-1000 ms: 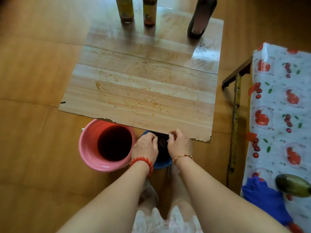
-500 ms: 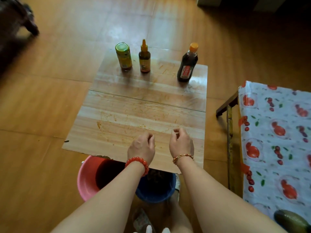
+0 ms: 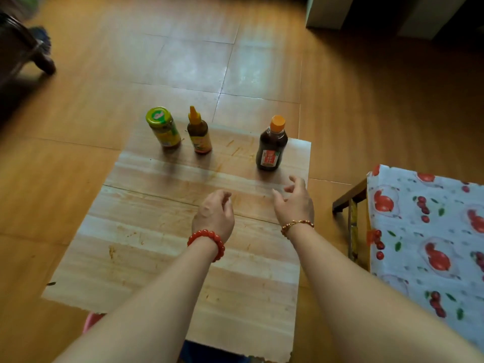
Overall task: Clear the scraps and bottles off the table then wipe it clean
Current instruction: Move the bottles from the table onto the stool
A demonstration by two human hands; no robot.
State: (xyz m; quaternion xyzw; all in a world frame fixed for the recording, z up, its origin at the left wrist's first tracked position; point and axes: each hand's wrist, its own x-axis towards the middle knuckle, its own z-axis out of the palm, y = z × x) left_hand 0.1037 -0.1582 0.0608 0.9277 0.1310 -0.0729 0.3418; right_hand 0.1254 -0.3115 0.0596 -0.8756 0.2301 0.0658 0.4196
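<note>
The low wooden table [image 3: 146, 260] bears orange smears and stains. At its far edge stand three bottles: a jar with a green-yellow lid [image 3: 163, 127] on the left, a small squeeze bottle with an orange nozzle [image 3: 199, 132] beside it, and a dark sauce bottle with an orange cap [image 3: 271, 145] on the right. My left hand [image 3: 213, 214] hovers over the table's middle, fingers loosely curled, holding nothing. My right hand [image 3: 294, 201] reaches out with relaxed fingers just short of the dark sauce bottle, apart from it.
A pink bucket [image 3: 91, 320] and a blue bucket [image 3: 209, 353] peek out under the table's near edge. A second table with a fruit-print cloth [image 3: 429, 231] stands at the right. A dark furniture leg [image 3: 39, 56] sits far left on the tiled floor.
Both hands have risen from the buckets at the near edge and moved forward over the table towards the bottles. The view has tilted up, so the buckets are nearly hidden.
</note>
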